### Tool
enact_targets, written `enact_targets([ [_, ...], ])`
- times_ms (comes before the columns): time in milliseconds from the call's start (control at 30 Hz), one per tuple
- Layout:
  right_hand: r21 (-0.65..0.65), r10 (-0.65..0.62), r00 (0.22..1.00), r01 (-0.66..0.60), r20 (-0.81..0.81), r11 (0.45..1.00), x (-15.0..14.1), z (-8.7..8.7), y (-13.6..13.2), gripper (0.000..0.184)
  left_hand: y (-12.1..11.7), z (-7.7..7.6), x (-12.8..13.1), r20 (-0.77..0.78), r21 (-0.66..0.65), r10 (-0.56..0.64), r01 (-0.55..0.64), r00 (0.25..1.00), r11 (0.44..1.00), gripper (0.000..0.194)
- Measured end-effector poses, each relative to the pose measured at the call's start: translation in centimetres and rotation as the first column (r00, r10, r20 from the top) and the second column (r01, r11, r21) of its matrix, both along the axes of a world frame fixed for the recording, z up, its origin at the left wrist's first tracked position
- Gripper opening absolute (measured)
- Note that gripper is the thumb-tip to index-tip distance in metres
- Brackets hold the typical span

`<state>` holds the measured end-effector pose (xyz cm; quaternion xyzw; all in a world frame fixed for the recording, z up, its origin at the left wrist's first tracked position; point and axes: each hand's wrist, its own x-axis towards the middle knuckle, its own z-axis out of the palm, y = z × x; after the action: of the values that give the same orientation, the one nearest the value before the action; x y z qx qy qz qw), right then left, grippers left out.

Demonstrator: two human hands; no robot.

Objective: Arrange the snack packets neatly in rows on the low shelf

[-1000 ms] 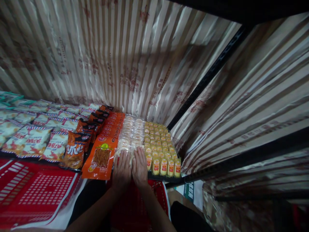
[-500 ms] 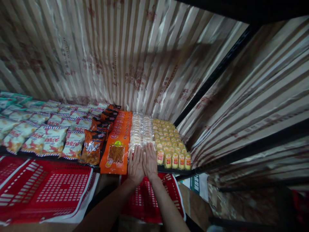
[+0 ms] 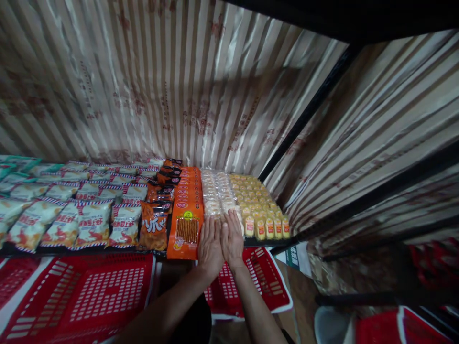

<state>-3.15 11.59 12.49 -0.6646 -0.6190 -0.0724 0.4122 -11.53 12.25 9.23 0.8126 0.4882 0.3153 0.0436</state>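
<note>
Side by side, my left hand (image 3: pixel 211 246) and my right hand (image 3: pixel 233 239) lie flat against the front of the clear-wrapped white snack packs (image 3: pixel 217 188). Both have their fingers stretched out and pointing away from me, and neither grips anything. Left of my left hand is a row of orange snack bags (image 3: pixel 186 229) printed with brown sticks. On the other side, close to my right hand, stand rows of small yellow wrapped packs (image 3: pixel 265 224). The front ends of the white packs are hidden under my fingers.
White shrimp-snack bags (image 3: pixel 91 222) and brown-orange bags (image 3: pixel 154 224) fill the shelf on the left. Red baskets (image 3: pixel 107 291) sit below its edge. Black metal posts (image 3: pixel 304 114) and striped sheeting (image 3: pixel 172 86) enclose the back and right. A pale bucket (image 3: pixel 332 325) is low right.
My view has shifted, so the shelf goods appear further right and more of the lower right shows. My hands stay flat against the white packs.
</note>
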Motion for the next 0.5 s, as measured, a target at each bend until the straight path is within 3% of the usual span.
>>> enact_targets([
  [133,-0.019,-0.01,0.999,0.01,-0.03,1.0,-1.5,0.6,-0.5,0.047,-0.1,1.8,-2.5,-0.025,-0.069,-0.009,0.008,1.0,0.998,0.051],
  [233,-0.057,0.026,0.999,-0.028,-0.042,0.998,-2.9,0.4,-0.8,0.045,0.5,2.2,-5.4,-0.058,-0.057,0.016,-0.019,0.998,0.998,0.05],
  [367,-0.094,0.083,0.995,-0.088,-0.054,0.992,-5.5,0.0,-0.1,0.044,1.8,1.2,-8.6,-0.125,0.016,0.005,-0.003,0.992,1.0,0.049],
  [500,-0.16,0.134,0.99,-0.139,-0.043,0.977,-7.6,-0.1,1.4,0.044,2.3,-0.5,-9.6,-0.176,0.084,-0.03,0.045,0.984,0.995,0.052],
])
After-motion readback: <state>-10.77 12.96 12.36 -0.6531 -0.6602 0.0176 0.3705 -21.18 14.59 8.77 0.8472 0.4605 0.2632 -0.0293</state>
